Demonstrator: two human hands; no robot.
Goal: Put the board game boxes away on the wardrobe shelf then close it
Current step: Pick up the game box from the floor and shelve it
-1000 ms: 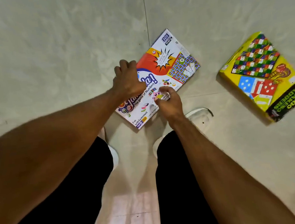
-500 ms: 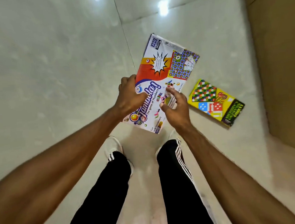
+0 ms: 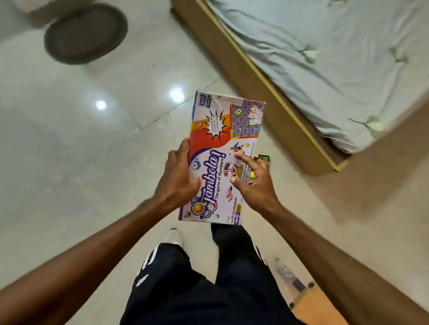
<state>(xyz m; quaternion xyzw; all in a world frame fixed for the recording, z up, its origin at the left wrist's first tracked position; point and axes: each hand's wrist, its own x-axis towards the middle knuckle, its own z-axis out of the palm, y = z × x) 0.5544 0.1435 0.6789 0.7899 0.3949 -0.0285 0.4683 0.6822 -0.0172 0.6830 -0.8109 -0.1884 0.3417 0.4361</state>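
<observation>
Flat white-and-orange cardboard Tambola game box (image 3: 222,146) held clear of the pale tiled floor (image 3: 65,162), between both hands. Left hand (image 3: 176,183) clamps its left long edge, thumb on the lid. Right hand (image 3: 254,184) grips the right edge, thumb and forefinger on the lid. A corner of a yellow box (image 3: 264,158) shows just past the right fingers, lower down.

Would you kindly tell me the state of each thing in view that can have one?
Tambola box, closed, held off the floor in both hands.
Left hand, grips the box's left edge.
Right hand, grips its right edge, fingertips on the lid.
Yellow game box, on the floor, mostly hidden behind the right hand.
Bed sheet, rumpled.
Round mat, flat on the floor.
</observation>
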